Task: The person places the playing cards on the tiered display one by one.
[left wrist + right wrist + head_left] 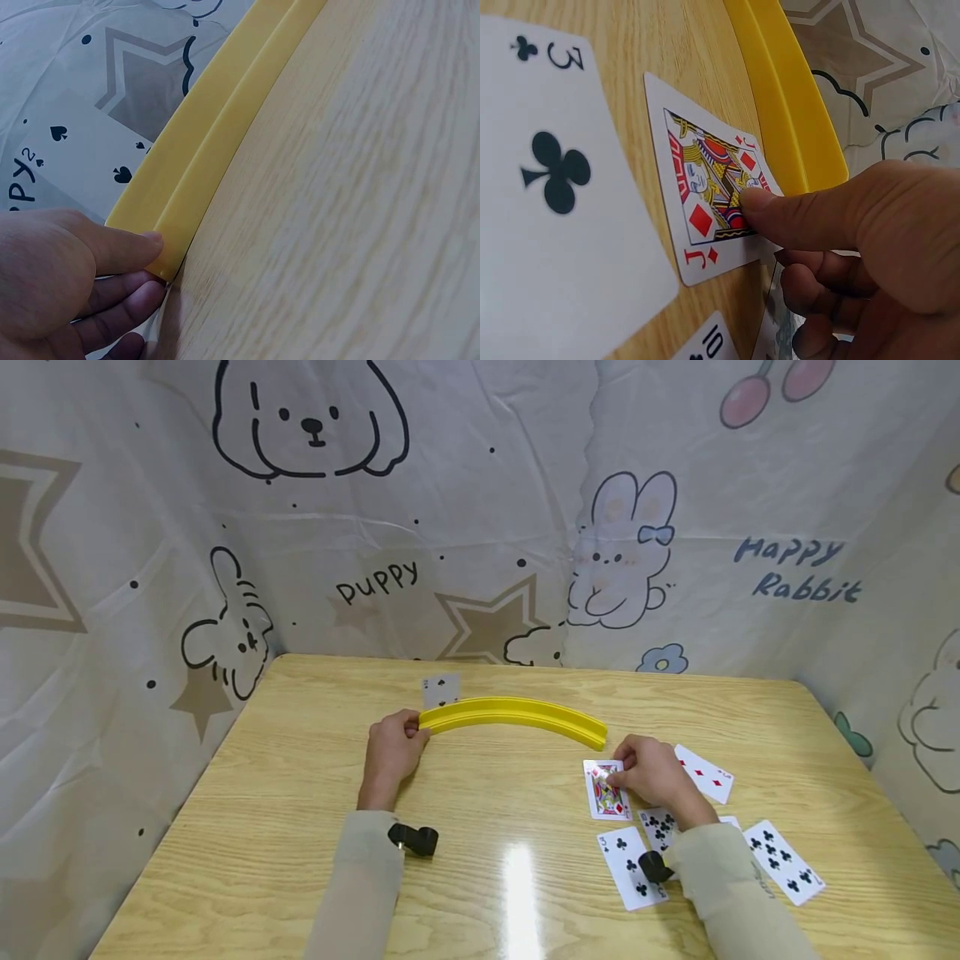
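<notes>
The left hand (393, 750) is closed around the left end of a curved yellow rack (517, 711); its thumb lies on the front of the rack, and other fingers are bent below the end. The right hand (654, 772) is nearly closed and pinches the jack of diamonds (602, 795) by its right side, with the thumb on the printed face. The jack is face up, just beside the right end of the rack, on the near side; I cannot tell whether it touches the tabletop (480, 818).

At the left end of the rack, the two of spades (441, 688) stands upright, and its lower edge is hidden by the rack. Around the right hand and forearm, more cards lie face up: the three of clubs (618, 864) nearer to the person, a black ten (657, 827) partly covered by the arm, a diamond card (712, 781) beyond the wrist, and a clubs card (783, 862) farther right. Both sleeves (365, 877) are light in colour. Behind the wooden tabletop hangs a pale cloth (480, 510) with cartoon animals, stars and words.
</notes>
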### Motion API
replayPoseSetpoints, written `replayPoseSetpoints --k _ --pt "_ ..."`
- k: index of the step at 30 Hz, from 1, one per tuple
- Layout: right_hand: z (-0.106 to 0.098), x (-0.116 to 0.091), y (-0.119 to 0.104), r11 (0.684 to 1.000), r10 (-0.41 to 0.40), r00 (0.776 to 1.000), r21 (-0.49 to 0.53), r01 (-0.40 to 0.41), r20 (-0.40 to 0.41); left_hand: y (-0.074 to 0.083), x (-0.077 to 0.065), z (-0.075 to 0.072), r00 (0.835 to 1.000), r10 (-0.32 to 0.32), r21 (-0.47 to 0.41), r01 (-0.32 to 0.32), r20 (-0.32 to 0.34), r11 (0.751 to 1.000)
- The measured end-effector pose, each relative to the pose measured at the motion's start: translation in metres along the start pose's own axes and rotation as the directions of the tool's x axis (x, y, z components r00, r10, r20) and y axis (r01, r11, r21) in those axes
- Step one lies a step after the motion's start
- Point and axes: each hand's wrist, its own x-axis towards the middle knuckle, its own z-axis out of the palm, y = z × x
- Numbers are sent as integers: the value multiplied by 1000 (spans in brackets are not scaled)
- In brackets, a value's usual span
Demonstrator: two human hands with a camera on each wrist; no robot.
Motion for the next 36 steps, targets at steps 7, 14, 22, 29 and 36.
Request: replayPoseSetpoints --k 7,14,22,29,36 --pt "0 0 0 1000 -24 1000 -18 24 -5 1 1 0 1000 -10 13 10 8 1000" --pt "-2 -2 -3 999 -37 999 -8 37 -35 1 1 0 1000 -14 18 14 12 1000" --pt "-9 -4 -9 996 -91 993 17 93 -77 1 0 -1 1000 -13 16 13 9 1000" --pt "-16 -5 -14 985 -157 980 55 164 -123 0 1 0 1000 -4 12 4 1 1000" --pt "-23 -7 -17 975 -197 974 80 206 -107 1 -1 0 1000 -9 6 9 8 1000"
